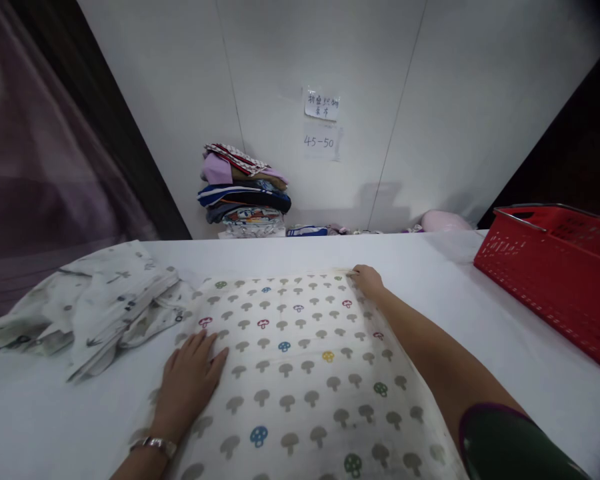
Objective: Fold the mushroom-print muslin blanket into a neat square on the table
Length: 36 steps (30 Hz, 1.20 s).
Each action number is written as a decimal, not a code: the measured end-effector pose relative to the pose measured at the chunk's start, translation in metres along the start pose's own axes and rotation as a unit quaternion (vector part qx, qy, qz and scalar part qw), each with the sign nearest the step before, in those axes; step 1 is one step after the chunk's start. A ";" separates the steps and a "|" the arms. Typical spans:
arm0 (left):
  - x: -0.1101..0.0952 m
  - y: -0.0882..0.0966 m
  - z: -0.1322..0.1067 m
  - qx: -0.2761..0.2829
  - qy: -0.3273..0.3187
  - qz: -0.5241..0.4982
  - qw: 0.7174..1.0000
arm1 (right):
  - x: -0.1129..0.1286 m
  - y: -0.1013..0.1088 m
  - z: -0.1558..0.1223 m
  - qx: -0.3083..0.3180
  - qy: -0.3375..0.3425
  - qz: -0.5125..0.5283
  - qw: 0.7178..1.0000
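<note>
A white cloth (290, 387) printed with grey and coloured mushrooms lies spread over the white table in front of me. My left hand (193, 377) rests flat on its left part, fingers stretched out, a bracelet at the wrist. At the far right corner of the cloth, my right hand (367, 280) pinches the edge between closed fingers. Left of the mushroom cloth lies a crumpled white cloth (120, 307) with a dark leaf-like print. The near end of the mushroom cloth runs out of view.
A red plastic basket (555, 280) with a metal handle stands on the right of the table (430, 300). Beyond the far edge are a stack of folded fabrics (245, 193) and a pink bundle (445, 221). Paper notes (322, 107) hang on the wall.
</note>
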<state>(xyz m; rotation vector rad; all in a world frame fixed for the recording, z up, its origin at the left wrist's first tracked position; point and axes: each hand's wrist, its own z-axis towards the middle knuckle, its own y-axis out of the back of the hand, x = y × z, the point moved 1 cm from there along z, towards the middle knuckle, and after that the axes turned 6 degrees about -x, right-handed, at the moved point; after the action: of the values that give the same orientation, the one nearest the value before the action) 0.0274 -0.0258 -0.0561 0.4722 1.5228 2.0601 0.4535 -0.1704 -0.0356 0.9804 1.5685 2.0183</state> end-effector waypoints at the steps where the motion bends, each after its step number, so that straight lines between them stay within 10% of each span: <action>1: 0.000 0.000 0.000 0.000 0.002 0.000 1.000 | 0.001 0.001 -0.002 0.000 0.008 0.001 1.000; 11: 0.000 0.000 0.001 0.011 0.002 -0.005 1.000 | 0.022 -0.016 -0.072 -0.009 0.302 -0.012 0.953; 19: 0.003 -0.002 0.002 0.015 -0.009 0.010 1.000 | 0.008 -0.006 -0.030 -0.047 0.070 0.058 0.995; 36: 0.002 -0.002 0.002 0.010 -0.011 0.009 1.000 | -0.006 -0.011 0.007 -0.029 0.015 0.036 0.999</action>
<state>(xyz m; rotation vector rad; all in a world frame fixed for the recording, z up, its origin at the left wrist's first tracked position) 0.0272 -0.0230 -0.0574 0.5158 1.5330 2.0496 0.4614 -0.1667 -0.0470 1.0040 1.5005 2.1241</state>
